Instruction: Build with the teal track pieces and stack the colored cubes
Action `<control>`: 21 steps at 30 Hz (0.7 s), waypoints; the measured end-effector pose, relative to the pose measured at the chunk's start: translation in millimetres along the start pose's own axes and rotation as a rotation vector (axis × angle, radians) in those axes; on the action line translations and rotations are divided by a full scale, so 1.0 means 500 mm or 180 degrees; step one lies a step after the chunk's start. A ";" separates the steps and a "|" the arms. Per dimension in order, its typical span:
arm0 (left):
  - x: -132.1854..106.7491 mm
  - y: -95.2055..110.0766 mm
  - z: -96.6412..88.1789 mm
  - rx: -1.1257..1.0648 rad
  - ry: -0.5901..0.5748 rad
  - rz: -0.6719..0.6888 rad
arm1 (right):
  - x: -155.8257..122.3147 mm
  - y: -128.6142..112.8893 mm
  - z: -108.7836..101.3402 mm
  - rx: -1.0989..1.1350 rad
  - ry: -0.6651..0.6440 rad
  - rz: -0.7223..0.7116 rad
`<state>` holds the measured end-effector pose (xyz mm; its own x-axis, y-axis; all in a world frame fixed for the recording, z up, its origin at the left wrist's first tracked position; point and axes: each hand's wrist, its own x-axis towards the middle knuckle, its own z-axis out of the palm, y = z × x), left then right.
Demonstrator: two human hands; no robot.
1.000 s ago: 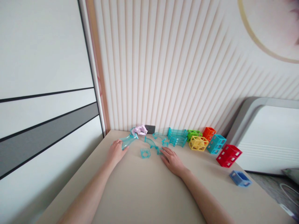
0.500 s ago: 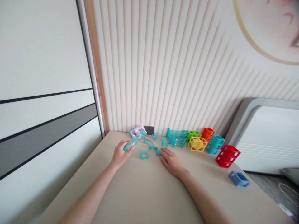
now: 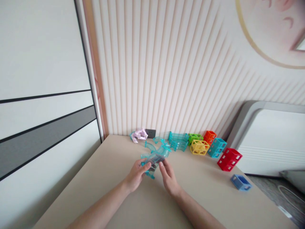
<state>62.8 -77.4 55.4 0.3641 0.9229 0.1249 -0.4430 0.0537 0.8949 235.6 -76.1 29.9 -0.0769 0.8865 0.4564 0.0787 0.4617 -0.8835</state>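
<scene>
Both my hands are together over the front of the teal pieces. My left hand (image 3: 136,175) is closed on a long translucent teal marble-run track piece (image 3: 156,155), which slants up to the right. My right hand (image 3: 169,178) has thumb and fingers closed on a second translucent teal track piece (image 3: 150,175), its lower end pointing down and left. The two pieces overlap in view; whether they are joined I cannot tell. Behind them a curved teal track piece (image 3: 150,146) lies on the table.
Along the wall are a pink crumpled wrapper (image 3: 139,135), a black socket (image 3: 151,133) and teal tracks (image 3: 179,137). Rightward stand green (image 3: 195,138), yellow (image 3: 199,147), orange (image 3: 210,137), teal (image 3: 217,147), red (image 3: 229,159) and blue blocks (image 3: 241,182). The table's edge (image 3: 264,203) runs beyond them.
My left hand has brought its track piece right and nearer to me. My right hand, which lay on the table pieces, has lifted a teal piece and turned inward.
</scene>
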 end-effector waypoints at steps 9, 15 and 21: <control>0.007 -0.021 -0.020 0.0395 0.0009 0.0070 | 0.007 -0.008 -0.011 0.0123 0.0307 0.0184; 0.009 -0.009 -0.015 0.0164 0.0528 0.0224 | 0.009 -0.026 -0.021 0.0025 0.0441 0.0209; 0.016 -0.013 -0.017 0.0430 0.0952 0.0203 | 0.007 -0.009 -0.020 0.0036 0.0463 0.0314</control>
<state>61.6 -67.2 47.0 0.0738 0.9949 0.0692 -0.3373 -0.0404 0.9405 245.1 -74.8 36.6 0.0753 0.9231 0.3772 0.0676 0.3726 -0.9255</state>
